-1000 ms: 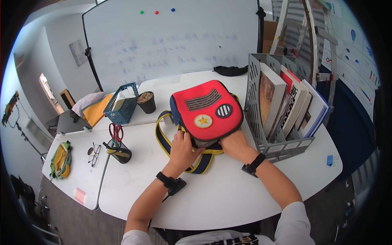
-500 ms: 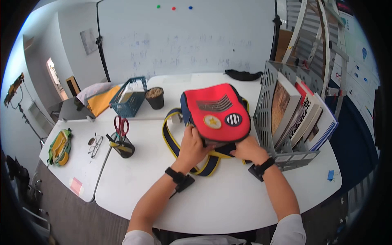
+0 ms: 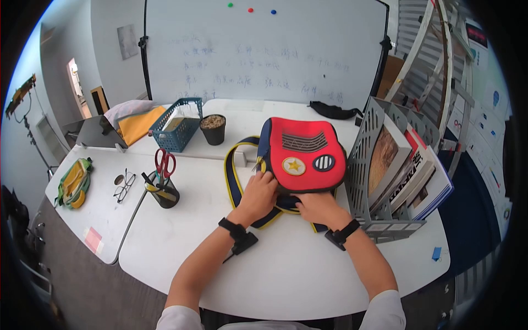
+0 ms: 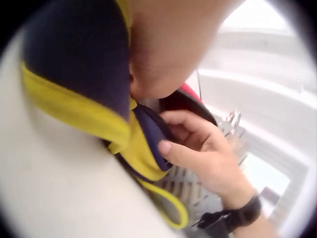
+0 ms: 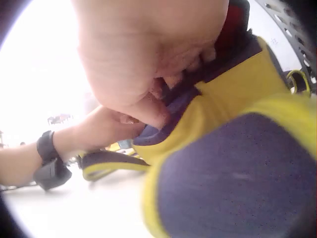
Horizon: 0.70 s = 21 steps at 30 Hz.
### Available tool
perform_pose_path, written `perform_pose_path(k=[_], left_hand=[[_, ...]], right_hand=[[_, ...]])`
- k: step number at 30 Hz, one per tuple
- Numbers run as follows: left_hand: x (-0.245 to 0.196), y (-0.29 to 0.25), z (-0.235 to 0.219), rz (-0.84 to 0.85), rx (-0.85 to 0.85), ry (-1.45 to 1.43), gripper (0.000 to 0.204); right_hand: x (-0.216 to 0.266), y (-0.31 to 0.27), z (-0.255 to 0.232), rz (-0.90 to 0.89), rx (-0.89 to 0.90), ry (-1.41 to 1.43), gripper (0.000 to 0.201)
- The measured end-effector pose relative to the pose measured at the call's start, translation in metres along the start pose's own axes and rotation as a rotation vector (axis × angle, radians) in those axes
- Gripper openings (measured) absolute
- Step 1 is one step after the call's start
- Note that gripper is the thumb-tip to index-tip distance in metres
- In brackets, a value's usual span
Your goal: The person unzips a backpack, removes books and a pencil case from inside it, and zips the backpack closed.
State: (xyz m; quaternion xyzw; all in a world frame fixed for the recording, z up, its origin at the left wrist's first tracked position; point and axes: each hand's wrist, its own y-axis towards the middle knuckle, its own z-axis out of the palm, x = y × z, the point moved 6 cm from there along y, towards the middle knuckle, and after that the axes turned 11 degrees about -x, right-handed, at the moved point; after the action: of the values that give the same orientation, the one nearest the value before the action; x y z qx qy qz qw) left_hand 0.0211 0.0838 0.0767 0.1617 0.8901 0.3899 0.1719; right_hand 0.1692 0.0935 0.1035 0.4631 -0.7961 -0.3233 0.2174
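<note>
A small red backpack [image 3: 311, 154] with navy sides and a star patch lies on the white table in the head view. My left hand [image 3: 257, 195] grips its lower left corner, by the yellow zip edging. At the lower front edge, my right hand [image 3: 320, 209] has its fingers curled in against the bag, thumb toward the left hand. In the right wrist view, navy fabric [image 5: 163, 134] with yellow edging sits under those fingers. A navy strap [image 3: 234, 179] with yellow trim loops out at the left. The bag's underside is hidden in the head view.
Close on the right stands a grey file holder [image 3: 360, 159] full of books. To the left are a pen cup [image 3: 168, 197] with scissors, eyeglasses [image 3: 125, 187] and a green-yellow pouch [image 3: 74, 184]. Behind sit a potted plant [image 3: 213, 132] and a blue basket [image 3: 179, 137].
The head view has turned left, so the scene sits further right. My right hand has shifted from the bag's lower right corner toward the middle of its front edge. The left hand keeps its grip.
</note>
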Motion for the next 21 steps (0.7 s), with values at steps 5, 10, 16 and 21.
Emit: perform_pose_path(k=[5,10,16,21], left_hand=[[-0.016,-0.010,-0.010,0.033,0.198,-0.032,0.025],[-0.013,0.001,-0.032,0.013,0.140,0.032,0.020],[0.022,0.002,-0.028,-0.296,-0.065,-0.299,0.013],[0.092,0.006,-0.008,-0.503,-0.231,-0.562,0.040]], right_hand=[[0.006,0.026,-0.006,0.263,0.104,0.374,0.012],[-0.034,0.011,-0.032,0.024,0.077,-0.145,0.038],[-0.014,0.008,-0.042,0.129,0.178,-0.296,0.019],[0.029,0.029,-0.053,0.347,0.018,0.226,0.013]])
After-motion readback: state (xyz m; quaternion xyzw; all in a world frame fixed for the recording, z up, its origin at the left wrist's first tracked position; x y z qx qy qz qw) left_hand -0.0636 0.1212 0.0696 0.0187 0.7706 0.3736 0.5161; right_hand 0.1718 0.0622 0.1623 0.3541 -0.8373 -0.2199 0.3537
